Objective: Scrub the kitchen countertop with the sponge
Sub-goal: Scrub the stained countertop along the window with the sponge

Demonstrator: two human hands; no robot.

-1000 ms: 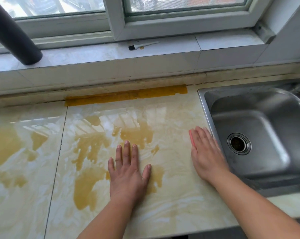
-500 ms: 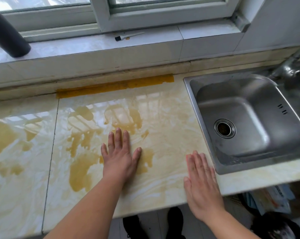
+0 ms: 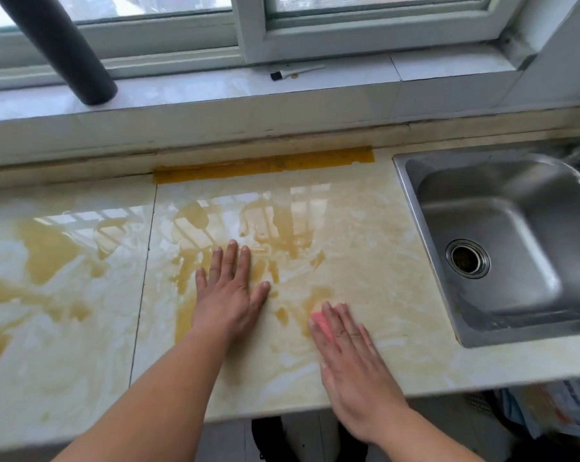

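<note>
- Tabletop: glossy cream marble-look tile, yellow-brown blotches, thin seam left of centre.
- Left hand: flat, fingers spread, palm down on tile.
- Right hand: flat, fingers straight and together, pressing sponge.
- Sponge: pink, soft, only one corner visible under right fingertips, near front edge.
- Sink: stainless steel, rounded rectangular basin, round drain, far right.
- Tape strip: mustard-yellow, along back edge.

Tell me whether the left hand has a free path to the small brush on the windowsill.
Probably yes: the left hand lies flat, holding nothing, and only bare countertop separates it from the brush.
</note>
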